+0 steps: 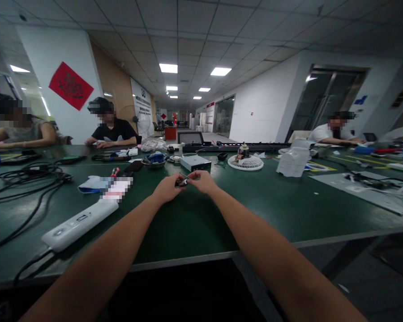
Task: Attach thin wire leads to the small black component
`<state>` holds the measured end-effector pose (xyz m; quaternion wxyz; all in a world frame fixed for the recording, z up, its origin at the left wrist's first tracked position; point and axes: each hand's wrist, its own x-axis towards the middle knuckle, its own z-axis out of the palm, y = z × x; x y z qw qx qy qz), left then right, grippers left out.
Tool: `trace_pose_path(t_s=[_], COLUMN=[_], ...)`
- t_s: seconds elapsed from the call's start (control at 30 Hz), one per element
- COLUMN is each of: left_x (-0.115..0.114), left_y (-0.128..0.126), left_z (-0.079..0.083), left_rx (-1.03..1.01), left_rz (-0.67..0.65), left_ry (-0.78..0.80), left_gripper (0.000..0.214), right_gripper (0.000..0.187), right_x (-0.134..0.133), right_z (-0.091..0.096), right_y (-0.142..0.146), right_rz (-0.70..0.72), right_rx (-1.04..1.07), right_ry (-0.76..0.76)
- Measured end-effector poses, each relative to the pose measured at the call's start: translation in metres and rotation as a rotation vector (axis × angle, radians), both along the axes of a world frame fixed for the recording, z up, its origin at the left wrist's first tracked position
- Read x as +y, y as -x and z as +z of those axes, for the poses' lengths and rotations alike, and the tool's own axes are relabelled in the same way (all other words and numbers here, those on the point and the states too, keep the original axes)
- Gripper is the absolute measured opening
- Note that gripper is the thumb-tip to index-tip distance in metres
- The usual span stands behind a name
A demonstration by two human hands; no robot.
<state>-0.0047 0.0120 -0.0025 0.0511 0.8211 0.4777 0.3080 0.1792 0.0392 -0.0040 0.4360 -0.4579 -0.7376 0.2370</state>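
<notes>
Both my arms reach out over the dark green table (195,223). My left hand (168,188) and my right hand (203,181) meet above the table's middle, fingers curled and pinched together on a small dark object (182,180) held between them. I cannot make out what the object is. Just beyond my hands lies a small grey box (195,163).
A white power strip (79,222) and black cables (27,179) lie at the left. A white fan grille (246,163), a metal bowl (153,162), a white bag (293,162) and tools sit further back. Several people sit at the table's far left and right.
</notes>
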Motion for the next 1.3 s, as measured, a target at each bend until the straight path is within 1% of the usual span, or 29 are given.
trace_pose_path(t_s=[0.07, 0.17, 0.27, 0.4, 0.53, 0.63, 0.7, 0.8, 0.9, 0.97, 1.03, 1.17, 1.23, 1.3], left_x=[-0.001, -0.002, -0.003, 0.0, 0.004, 0.007, 0.008, 0.008, 0.008, 0.007, 0.006, 0.004, 0.003, 0.002], left_y=[0.001, 0.002, 0.003, 0.001, 0.005, 0.011, 0.014, 0.015, 0.011, 0.009, 0.008, 0.009, 0.009, 0.009], left_z=[0.001, 0.002, 0.002, 0.0, -0.001, -0.002, -0.002, -0.003, -0.004, -0.004, -0.003, -0.001, 0.0, 0.002], left_rx=[-0.01, 0.002, -0.003, -0.038, 0.0, 0.027, 0.027, 0.026, 0.04, 0.052, 0.066, 0.055, 0.044, 0.065], left_rz=[-0.035, -0.106, -0.129, -0.057, 0.102, 0.218, 0.251, 0.212, 0.162, 0.163, 0.174, 0.186, 0.182, 0.173], left_ry=[-0.002, -0.019, -0.044, -0.045, -0.015, -0.003, 0.008, 0.018, 0.012, 0.003, -0.005, -0.005, -0.01, -0.02], left_gripper=[0.035, 0.031, 0.03, 0.033, 0.031, 0.031, 0.031, 0.033, 0.036, 0.035, 0.034, 0.035, 0.034, 0.032], right_gripper=[0.02, 0.027, 0.031, 0.032, 0.024, 0.018, 0.016, 0.017, 0.019, 0.018, 0.016, 0.015, 0.017, 0.016], right_x=[-0.001, -0.003, -0.005, -0.004, -0.003, -0.005, -0.006, -0.009, -0.009, -0.009, -0.009, -0.011, -0.012, -0.011], right_z=[0.001, 0.0, -0.001, 0.0, 0.004, 0.006, 0.007, 0.007, 0.007, 0.008, 0.008, 0.009, 0.008, 0.007], right_y=[-0.001, -0.003, -0.002, -0.001, -0.004, -0.008, -0.01, -0.009, -0.009, -0.009, -0.01, -0.008, -0.007, -0.006], right_rz=[-0.002, 0.004, 0.001, -0.071, -0.151, -0.137, -0.108, -0.075, -0.088, -0.096, -0.075, -0.016, -0.029, -0.065], right_rx=[-0.031, -0.114, -0.161, -0.222, -0.291, -0.335, -0.383, -0.44, -0.475, -0.5, -0.515, -0.437, -0.396, -0.415], right_ry=[0.007, 0.061, 0.121, 0.125, 0.066, 0.041, 0.02, -0.009, -0.026, -0.029, -0.022, 0.004, -0.005, -0.024])
